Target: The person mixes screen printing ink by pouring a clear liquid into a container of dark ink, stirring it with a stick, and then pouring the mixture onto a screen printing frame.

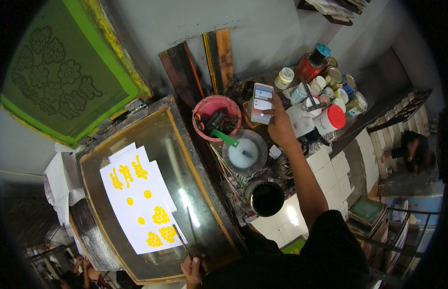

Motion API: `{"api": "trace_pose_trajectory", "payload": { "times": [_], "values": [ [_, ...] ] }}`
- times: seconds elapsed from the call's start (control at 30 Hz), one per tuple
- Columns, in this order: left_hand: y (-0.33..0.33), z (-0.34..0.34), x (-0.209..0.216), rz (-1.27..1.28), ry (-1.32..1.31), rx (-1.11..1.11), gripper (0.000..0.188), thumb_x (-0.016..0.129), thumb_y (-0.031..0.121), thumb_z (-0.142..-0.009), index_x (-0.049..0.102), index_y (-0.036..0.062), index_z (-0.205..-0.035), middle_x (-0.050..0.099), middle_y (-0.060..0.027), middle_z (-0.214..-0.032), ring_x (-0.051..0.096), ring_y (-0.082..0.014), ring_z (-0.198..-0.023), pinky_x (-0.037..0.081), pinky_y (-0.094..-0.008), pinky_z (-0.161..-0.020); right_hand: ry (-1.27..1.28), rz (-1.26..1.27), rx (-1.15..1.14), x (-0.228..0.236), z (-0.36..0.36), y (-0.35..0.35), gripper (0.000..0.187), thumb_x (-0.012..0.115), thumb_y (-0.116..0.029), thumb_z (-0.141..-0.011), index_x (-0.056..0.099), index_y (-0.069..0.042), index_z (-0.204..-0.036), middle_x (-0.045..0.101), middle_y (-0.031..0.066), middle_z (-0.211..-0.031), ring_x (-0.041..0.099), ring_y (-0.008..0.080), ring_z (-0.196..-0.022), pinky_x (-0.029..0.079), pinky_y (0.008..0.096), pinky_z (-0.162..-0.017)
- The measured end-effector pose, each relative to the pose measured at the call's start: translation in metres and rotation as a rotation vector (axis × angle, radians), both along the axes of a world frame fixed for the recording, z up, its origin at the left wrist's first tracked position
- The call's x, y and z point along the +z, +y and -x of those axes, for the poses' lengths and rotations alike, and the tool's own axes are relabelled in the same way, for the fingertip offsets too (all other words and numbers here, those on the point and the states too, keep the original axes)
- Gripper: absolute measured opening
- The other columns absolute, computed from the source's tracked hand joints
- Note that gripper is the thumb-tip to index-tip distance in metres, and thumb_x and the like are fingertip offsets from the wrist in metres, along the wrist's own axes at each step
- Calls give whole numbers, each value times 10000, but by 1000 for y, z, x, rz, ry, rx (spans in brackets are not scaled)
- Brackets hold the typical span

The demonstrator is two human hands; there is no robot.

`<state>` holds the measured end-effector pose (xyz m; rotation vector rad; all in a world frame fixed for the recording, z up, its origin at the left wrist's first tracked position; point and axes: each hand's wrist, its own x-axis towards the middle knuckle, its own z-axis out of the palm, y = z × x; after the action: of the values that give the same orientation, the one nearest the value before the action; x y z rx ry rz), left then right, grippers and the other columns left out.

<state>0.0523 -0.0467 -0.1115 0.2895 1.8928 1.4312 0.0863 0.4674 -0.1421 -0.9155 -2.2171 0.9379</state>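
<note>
My left hand point(194, 270), low in the view, is closed around the end of a thin dark stick-like tool point(182, 241). Its far tip reaches over the edge of white paper sheets point(137, 202) printed with yellow lettering and round marks. The sheets lie stacked and slightly offset on a glass-topped printing table point(188, 159). My right arm stretches out to a white phone point(258, 115) with a lit screen. Fingers of my right hand point(280, 123) are extended over the screen's right side, touching or just above it. What supports the phone is partly hidden.
A green screen-printing frame point(70, 72) stands raised at far left. Beside the table are a pink bucket point(197, 102) of tools, a tub of whitish liquid point(242, 154) with a green-handled tool, and a dark can point(266, 198). Paint jars point(330, 120) crowd the right. Another person point(412, 151) is far right.
</note>
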Motion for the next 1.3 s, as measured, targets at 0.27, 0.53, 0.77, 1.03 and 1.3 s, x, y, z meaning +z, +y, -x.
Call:
{"api": "trace_pose_trajectory", "payload": {
  "times": [0.27, 0.53, 0.77, 1.03, 1.3],
  "values": [
    [3, 0, 3, -11, -3, 6, 401, 491, 339, -1037, 646, -26, -975, 578, -35, -588, 535, -117, -476, 386, -267, -446, -45, -18, -7, -8, 1, 0, 845, 440, 196, -729, 209, 20, -1522, 498, 302, -1364, 674, 341, -1062, 498, 438, -953],
    [-3, -2, -2, -6, -45, 22, 401, 508, 354, -1029, 643, -19, -968, 573, -47, -573, 533, -132, -457, 385, -271, -434, 54, -71, -158, 40, -9, -15, 731, 435, 189, -842, 298, -52, -1518, 539, 225, -1387, 682, 287, -1085, 527, 376, -887],
    [-1, -2, 5, -16, -116, 31, 410, 522, 372, -1018, 642, -16, -963, 579, -55, -589, 532, -135, -455, 380, -274, -425, 165, -126, -164, 75, -39, -24, 701, 436, 185, -850, 346, -67, -1498, 560, 188, -1368, 681, 249, -1094, 528, 349, -864],
    [0, -1, 3, -99, -48, 7, 407, 531, 368, -1017, 635, -24, -984, 577, -51, -589, 529, -126, -459, 400, -278, -428, 111, -57, -141, 32, -34, -20, 767, 457, 206, -798, 297, -30, -1511, 519, 260, -1389, 670, 295, -1120, 526, 369, -865],
    [-9, -4, -14, -95, -47, 38, 427, 532, 387, -1018, 634, -26, -980, 560, -54, -561, 514, -132, -433, 384, -281, -403, 24, -33, -125, 4, -17, -14, 814, 441, 220, -778, 273, -38, -1533, 489, 257, -1437, 654, 288, -1151, 518, 361, -931]
  ]
}}
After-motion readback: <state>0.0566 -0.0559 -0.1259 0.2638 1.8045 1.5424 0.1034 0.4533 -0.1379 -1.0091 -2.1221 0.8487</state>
